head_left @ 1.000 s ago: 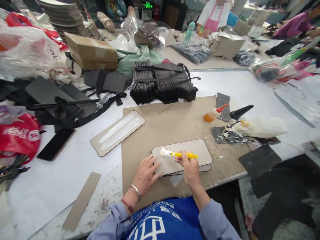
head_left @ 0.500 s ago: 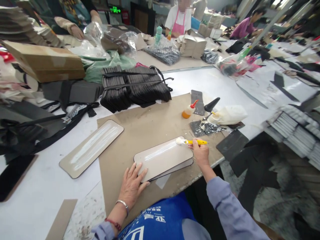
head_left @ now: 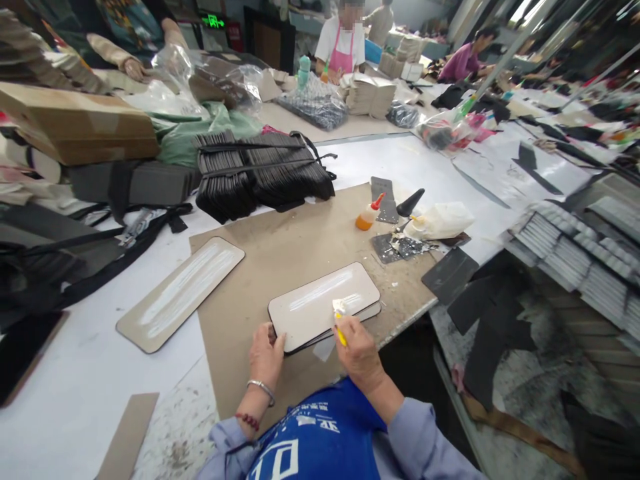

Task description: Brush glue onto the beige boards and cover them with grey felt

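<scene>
Left hand [head_left: 267, 352]: pinching the near left corner of a rounded beige panel [head_left: 313, 308]. Panel: immediately right of that hand, white-streaked, overlapping a second panel [head_left: 373, 311]. Yellow-handled paintbrush [head_left: 339, 313]: bristles over panel. Right hand [head_left: 361, 350]: clamped on paintbrush handle.

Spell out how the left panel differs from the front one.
Coating: the left panel has white streaks along most of its length; the front panel has shorter streaks and more bare surface.
Contact: the left hand holds the front panel; no hand touches the left panel.
Support: the front panel overlies another panel; the left panel straddles the edge of the brown sheet.
Both are beige with rounded corners and dark edges.
</scene>
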The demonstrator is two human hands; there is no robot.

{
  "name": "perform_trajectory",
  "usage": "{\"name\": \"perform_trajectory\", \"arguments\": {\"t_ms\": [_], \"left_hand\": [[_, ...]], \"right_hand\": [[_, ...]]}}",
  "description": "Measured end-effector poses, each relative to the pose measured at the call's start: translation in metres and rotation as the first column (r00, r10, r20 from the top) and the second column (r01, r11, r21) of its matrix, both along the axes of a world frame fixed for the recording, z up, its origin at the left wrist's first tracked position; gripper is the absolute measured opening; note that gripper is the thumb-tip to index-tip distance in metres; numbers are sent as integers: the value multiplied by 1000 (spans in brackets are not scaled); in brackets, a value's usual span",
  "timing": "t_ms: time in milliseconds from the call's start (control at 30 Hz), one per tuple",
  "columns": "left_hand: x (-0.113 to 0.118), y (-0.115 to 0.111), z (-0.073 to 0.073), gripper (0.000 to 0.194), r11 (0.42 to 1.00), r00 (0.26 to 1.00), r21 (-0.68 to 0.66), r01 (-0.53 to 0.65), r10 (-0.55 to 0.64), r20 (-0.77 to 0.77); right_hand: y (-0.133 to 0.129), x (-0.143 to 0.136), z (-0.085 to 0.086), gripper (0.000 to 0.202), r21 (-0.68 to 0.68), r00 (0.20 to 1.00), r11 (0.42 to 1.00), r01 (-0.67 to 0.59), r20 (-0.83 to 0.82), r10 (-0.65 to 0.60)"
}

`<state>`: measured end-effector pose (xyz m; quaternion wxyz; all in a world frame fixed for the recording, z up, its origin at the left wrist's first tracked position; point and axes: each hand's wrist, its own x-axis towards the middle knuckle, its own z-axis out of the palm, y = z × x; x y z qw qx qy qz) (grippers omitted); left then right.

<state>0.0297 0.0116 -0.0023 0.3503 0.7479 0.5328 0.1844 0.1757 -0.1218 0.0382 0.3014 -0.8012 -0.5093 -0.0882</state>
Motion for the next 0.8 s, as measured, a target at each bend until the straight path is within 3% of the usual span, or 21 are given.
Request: {"name": "perform_trajectory", "arguments": {"t_ms": [100, 200, 467, 667, 800], "left_hand": [[2, -1, 1, 13, 999, 998, 31, -27, 25, 50], [3, 1, 2, 9, 998, 994, -40, -52, 56, 91], [0, 11, 11, 12, 980, 980, -186, -70, 103, 171], [-6, 17, 21, 26, 960, 989, -277, -45, 83, 126], [-16, 36, 6, 21, 948, 995, -305, -91, 73, -69]], "right_hand": [[11, -31, 7, 17, -3, 995, 996, -92, -30, 92], [13, -50, 15, 17, 2, 982, 985, -172, -75, 172], [17, -68, 22, 19, 35, 926, 960, -278, -256, 278], [18, -77, 29, 18, 1, 916, 976, -219, -346, 205], [27, -68, 27, 15, -30, 890, 987, -155, -438, 126]]}}
